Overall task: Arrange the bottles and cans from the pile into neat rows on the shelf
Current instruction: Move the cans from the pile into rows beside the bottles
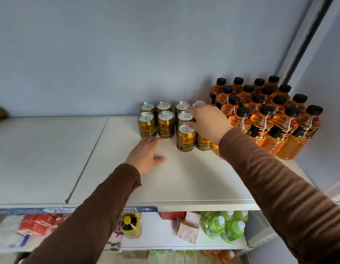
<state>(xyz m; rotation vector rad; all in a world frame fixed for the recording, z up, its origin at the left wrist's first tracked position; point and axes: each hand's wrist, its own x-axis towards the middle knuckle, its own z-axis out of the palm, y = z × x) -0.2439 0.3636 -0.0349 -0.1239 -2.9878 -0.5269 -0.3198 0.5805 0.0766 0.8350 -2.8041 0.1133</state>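
Both arms wear long brown sleeves of a soft knit fabric. The left sleeve (92, 212) looks plain and even in tone, a warm chocolate brown, and ends at the wrist in a slightly gathered cuff with small folds. The right sleeve (275, 187) shows a fine ribbed or striped texture, with narrow darker and lighter brown bands running across the forearm, and its cuff sits snug at the wrist. The left hand (144, 157) and the right hand (207, 122) are bare: no gloves, rings, watch or bracelet can be seen on the parts in view. Nothing else of the person's clothing shows.
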